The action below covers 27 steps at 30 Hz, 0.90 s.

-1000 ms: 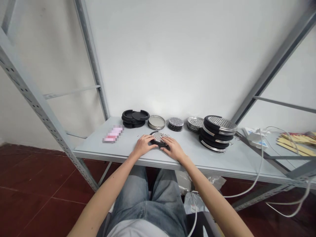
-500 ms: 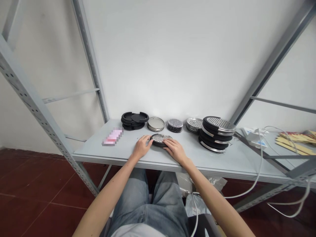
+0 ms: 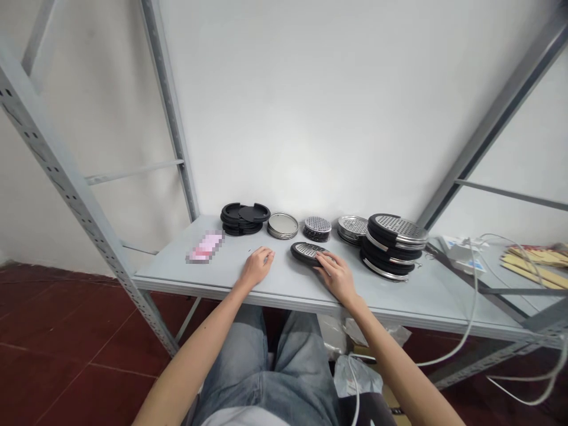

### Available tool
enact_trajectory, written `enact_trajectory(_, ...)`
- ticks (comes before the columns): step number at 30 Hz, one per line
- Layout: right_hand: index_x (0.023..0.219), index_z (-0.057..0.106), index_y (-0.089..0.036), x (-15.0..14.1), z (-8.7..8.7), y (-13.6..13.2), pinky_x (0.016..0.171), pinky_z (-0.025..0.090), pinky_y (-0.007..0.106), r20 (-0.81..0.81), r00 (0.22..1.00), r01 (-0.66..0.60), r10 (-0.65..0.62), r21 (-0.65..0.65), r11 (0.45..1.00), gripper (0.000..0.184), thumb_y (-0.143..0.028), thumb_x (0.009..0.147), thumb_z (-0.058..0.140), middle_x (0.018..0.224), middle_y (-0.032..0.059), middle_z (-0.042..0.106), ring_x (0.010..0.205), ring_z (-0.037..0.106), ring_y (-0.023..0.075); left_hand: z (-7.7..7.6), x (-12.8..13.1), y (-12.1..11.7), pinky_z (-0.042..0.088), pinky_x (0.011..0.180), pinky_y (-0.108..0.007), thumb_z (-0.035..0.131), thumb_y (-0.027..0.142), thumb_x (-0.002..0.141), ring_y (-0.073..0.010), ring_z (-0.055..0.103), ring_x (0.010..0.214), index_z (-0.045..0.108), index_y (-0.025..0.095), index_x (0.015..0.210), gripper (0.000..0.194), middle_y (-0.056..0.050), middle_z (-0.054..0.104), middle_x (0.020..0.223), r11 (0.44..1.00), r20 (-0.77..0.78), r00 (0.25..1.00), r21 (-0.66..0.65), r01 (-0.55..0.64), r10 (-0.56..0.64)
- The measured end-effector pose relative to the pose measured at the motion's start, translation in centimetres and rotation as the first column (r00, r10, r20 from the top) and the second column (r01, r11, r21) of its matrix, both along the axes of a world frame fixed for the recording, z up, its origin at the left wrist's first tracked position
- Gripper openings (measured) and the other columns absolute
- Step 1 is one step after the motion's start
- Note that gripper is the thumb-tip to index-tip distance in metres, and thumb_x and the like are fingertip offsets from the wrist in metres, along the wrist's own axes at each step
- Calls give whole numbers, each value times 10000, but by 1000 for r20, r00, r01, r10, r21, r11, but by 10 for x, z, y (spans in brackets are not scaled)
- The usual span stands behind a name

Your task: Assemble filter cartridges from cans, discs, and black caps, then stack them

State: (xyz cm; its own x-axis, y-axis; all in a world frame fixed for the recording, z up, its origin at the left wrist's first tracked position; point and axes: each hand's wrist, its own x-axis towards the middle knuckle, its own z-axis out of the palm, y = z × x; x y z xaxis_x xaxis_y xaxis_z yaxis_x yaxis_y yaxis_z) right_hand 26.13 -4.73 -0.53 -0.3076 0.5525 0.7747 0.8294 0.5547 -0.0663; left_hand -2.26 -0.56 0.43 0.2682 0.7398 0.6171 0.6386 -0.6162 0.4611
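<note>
My right hand (image 3: 336, 275) grips the right edge of a round grater (image 3: 306, 251), with a holed metal face and a black rim, slightly tilted over the tabletop. Apart from it, to the left, my left hand (image 3: 257, 267) rests low over the table with fingers curled in; a small dark spot shows at the fingertips, too small to name. Behind the hands stand a stack of black rings (image 3: 243, 219), a stack of plain metal discs (image 3: 283, 225), a small stack of holed discs (image 3: 317, 228) and some metal-rimmed holed discs (image 3: 352, 228).
On the right rises a tall stack of assembled black-and-metal graters (image 3: 393, 245). A blurred pink item (image 3: 206, 247) lies at the left. Grey shelf posts (image 3: 171, 112) frame the table (image 3: 177, 278). A white power strip (image 3: 464, 254), cables and yellow strips (image 3: 535, 263) lie further right.
My right hand has moved right, taking the grater with it and tilting it. My left hand has let go of the grater and stays at the left. The view has shifted slightly.
</note>
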Motion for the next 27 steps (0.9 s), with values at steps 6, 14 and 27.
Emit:
enact_trajectory(6, 1263, 609, -230, 11, -6, 1, 930, 449, 483, -51, 987, 156, -154, 48, 986, 359, -327, 941, 483, 1210, 92, 676, 1128, 577, 300, 0, 0, 0, 493, 837, -312, 394, 314, 985, -188, 637, 898, 677, 195, 888, 322, -58, 677, 981, 1000, -43, 999, -26, 10, -12)
enact_trajectory(14, 1251, 614, -218, 16, -5, 1, 923, 406, 486, -156, 943, 314, -295, 119, 942, 363, -298, 923, 480, 1141, 101, 703, 1081, 566, 316, 2, 1, -2, 479, 791, -301, 408, 313, 983, -183, 636, 859, 655, 193, 810, 324, -55, 680, 940, 999, -79, 997, -43, -6, 3)
enact_trajectory(27, 1181, 655, -204, 15, -9, 4, 885, 412, 448, -169, 927, 351, -335, 75, 933, 318, -292, 909, 515, 1119, 95, 714, 1053, 557, 307, 1, 2, -1, 462, 765, -289, 404, 317, 985, -175, 632, 837, 654, 185, 797, 340, -57, 679, 921, 998, -143, 989, -55, -31, 23)
